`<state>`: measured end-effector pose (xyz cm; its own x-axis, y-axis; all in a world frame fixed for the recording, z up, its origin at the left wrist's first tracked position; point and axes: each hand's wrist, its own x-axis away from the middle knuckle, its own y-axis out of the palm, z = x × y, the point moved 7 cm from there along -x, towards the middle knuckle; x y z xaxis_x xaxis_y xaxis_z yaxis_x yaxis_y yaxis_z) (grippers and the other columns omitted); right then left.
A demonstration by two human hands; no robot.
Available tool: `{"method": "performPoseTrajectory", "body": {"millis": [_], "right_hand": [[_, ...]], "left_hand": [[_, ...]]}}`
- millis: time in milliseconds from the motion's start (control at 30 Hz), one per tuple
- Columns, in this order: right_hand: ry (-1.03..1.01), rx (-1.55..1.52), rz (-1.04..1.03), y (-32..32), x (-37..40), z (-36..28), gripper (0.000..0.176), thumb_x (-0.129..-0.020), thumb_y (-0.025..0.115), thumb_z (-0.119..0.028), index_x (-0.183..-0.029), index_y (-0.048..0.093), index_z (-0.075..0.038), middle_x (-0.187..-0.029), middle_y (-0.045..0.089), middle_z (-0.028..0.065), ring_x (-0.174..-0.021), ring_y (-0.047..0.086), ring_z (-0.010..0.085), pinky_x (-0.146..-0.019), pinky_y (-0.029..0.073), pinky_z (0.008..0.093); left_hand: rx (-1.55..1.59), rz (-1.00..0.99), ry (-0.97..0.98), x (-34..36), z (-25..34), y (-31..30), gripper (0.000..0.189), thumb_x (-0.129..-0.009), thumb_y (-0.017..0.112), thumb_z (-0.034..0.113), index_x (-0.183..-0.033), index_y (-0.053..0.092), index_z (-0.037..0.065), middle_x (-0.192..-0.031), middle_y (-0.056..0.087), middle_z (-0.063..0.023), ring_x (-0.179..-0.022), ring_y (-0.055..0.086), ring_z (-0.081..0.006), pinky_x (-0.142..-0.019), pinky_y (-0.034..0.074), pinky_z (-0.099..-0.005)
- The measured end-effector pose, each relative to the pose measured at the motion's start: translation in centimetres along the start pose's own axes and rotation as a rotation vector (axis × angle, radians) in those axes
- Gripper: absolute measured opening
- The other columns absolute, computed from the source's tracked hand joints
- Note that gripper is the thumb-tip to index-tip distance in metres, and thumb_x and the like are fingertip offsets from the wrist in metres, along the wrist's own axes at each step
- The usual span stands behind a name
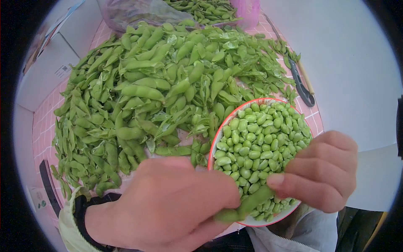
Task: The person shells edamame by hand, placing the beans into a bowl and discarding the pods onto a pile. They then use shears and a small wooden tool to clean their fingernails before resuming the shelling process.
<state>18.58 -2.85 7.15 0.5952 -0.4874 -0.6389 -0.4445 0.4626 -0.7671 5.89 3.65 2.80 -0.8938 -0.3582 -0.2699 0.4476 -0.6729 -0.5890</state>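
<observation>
Over the near side of a white bowl with a red rim (215,145), a green bean pod (253,202) is held between both hands. My left hand (163,201) is closed on the pod's left end, its fingers partly blurred. The pod's right end is pinched by my right hand (321,172), whose other fingers are curled. Shelled green beans (262,138) fill the bowl beneath the hands. A large heap of green pods (142,92) lies to the left of the bowl and beyond it.
A purple-tinted plastic bag (145,14) with more pods stands at the back. Dark-handled scissors (303,86) lie behind the bowl on the right. A dark strip (49,187) is at the left edge of the pink checked cloth (46,126).
</observation>
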Motion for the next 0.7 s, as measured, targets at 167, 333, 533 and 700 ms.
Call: {"method": "performPoseTrajectory", "body": {"millis": [167, 333, 533, 700], "right_hand": [[-0.015, -0.088, -0.05, 0.2, 0.1, 1.1, 0.028, -0.075, 0.073, -0.027, -0.088, 0.06, -0.006, -0.063, 0.058, 0.001, -0.047, 0.052, 0.0124, -0.041, 0.034, 0.0254], [0.037, -0.103, -0.07, 0.5, -0.2, 1.2, 0.03, -0.07, 0.074, -0.025, -0.087, 0.06, -0.005, -0.069, 0.059, 0.0025, -0.053, 0.056, 0.0147, -0.045, 0.038, 0.0267], [0.061, -0.136, 0.021, 0.8, -0.1, 0.8, 0.026, -0.066, 0.073, -0.016, -0.085, 0.061, -0.004, -0.07, 0.058, 0.0048, -0.057, 0.056, 0.0171, -0.046, 0.04, 0.0271], [0.0, -0.089, 0.033, 0.5, -0.1, -0.2, 0.025, -0.066, 0.072, -0.013, -0.087, 0.063, -0.004, -0.072, 0.058, 0.0057, -0.057, 0.055, 0.0181, -0.045, 0.04, 0.0275]], "left_hand": [[0.104, 0.059, -0.099, -0.6, -0.5, -0.7, 0.016, -0.071, 0.074, 0.015, -0.079, 0.063, 0.008, -0.07, 0.062, -0.0053, -0.057, 0.059, -0.0225, -0.051, 0.044, -0.0307], [0.149, 0.01, -0.081, -0.9, -0.9, -0.9, 0.018, -0.072, 0.074, 0.016, -0.083, 0.063, 0.007, -0.073, 0.063, -0.0062, -0.059, 0.06, -0.0235, -0.053, 0.046, -0.0311], [-0.118, -0.099, 0.015, -1.1, -0.6, 0.4, 0.026, -0.071, 0.073, 0.02, -0.092, 0.062, 0.009, -0.072, 0.06, -0.0039, -0.056, 0.057, -0.0243, -0.049, 0.042, -0.0336], [-0.381, -0.028, 0.153, -0.5, 1.4, 1.8, 0.031, -0.067, 0.073, 0.022, -0.093, 0.061, 0.009, -0.071, 0.057, -0.0038, -0.051, 0.053, -0.0251, -0.046, 0.04, -0.0364]]}}
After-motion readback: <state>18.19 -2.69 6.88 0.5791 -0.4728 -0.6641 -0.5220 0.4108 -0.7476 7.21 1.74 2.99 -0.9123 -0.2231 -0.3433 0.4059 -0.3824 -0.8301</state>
